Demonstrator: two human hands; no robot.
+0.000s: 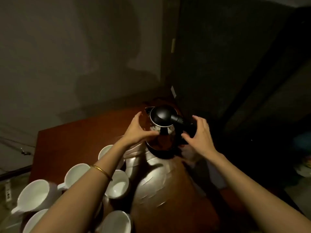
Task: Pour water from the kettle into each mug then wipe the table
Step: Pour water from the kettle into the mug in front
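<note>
A glass kettle (162, 130) with a black lid, black handle and black base stands at the far right corner of the brown table (75, 137). My left hand (137, 130) spreads its fingers beside the kettle's left side, the thumb near the glass. My right hand (199, 132) hovers at the black handle, fingers curved but holding nothing. Several white mugs (117, 184) cluster at the near left of the table, partly hidden under my left forearm.
A shiny wet patch or reflection (151, 184) lies on the table between the mugs and the kettle. A grey wall rises behind, with a dark cabinet (235, 73) at the right. The floor on the left holds cables and a power strip (7, 192).
</note>
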